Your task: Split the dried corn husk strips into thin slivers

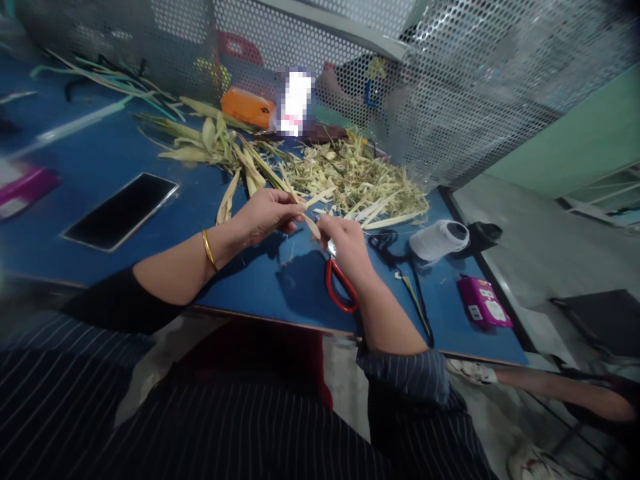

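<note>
My left hand (274,215) pinches a pale dried strip of what looks like corn husk (312,225) between thumb and fingers, above the table's middle. Close to the strip's lower tip is my right hand (346,241), its fingers curled together; what they hold, if anything, is hidden. Red-handled scissors (329,293) lie under and beside my right hand, most of their blades covered by it. Beyond both hands spreads a heap of shredded husk (350,167). Longer whole husks (215,143) lie to its left.
On the blue table (260,287) are a dark phone (123,210), a white thread cone (440,240), black cord (395,250) and a purple packet (484,301). An orange packet (247,108) stands before the perforated metal screen (350,40). Another person's leg (560,393) shows at right.
</note>
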`<move>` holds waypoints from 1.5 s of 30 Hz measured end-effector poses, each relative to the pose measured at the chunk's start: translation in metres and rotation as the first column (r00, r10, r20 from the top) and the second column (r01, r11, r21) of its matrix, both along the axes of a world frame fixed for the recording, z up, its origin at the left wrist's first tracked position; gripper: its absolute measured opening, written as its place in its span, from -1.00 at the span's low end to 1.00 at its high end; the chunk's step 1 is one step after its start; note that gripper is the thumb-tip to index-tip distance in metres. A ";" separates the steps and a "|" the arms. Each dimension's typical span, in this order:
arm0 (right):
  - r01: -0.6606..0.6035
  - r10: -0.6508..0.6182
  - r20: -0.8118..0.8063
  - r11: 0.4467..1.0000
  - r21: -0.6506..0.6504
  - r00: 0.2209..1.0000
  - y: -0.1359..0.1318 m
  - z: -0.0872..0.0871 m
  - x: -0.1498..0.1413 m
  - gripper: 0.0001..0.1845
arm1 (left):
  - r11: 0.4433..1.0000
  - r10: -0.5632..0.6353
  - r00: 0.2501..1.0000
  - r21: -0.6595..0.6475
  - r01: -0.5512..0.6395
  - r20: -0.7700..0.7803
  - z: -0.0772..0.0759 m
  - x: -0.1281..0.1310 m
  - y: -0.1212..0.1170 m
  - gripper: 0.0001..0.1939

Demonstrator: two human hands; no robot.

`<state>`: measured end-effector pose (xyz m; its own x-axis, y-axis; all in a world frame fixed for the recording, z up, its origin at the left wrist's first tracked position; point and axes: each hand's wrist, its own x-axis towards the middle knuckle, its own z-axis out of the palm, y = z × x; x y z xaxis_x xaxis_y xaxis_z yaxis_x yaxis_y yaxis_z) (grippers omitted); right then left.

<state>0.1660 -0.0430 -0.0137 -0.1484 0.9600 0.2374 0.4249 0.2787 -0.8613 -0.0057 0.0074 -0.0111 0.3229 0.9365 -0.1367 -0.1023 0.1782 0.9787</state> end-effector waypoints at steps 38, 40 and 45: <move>0.351 -0.496 0.142 0.761 0.545 0.856 0.014 0.002 0.022 -0.68 | 0.912 -0.354 0.885 0.098 0.398 -0.302 0.010 0.001 -0.016 -0.66; 0.193 -0.363 0.290 0.856 0.480 0.886 0.009 0.004 0.015 -0.68 | 0.887 -0.374 0.860 0.137 0.441 -0.346 0.006 0.002 -0.018 -0.59; 0.032 -0.048 0.081 0.981 0.190 0.996 0.008 -0.003 0.005 -0.66 | 0.876 -0.375 0.851 0.158 0.455 -0.368 -0.004 0.004 -0.017 -0.61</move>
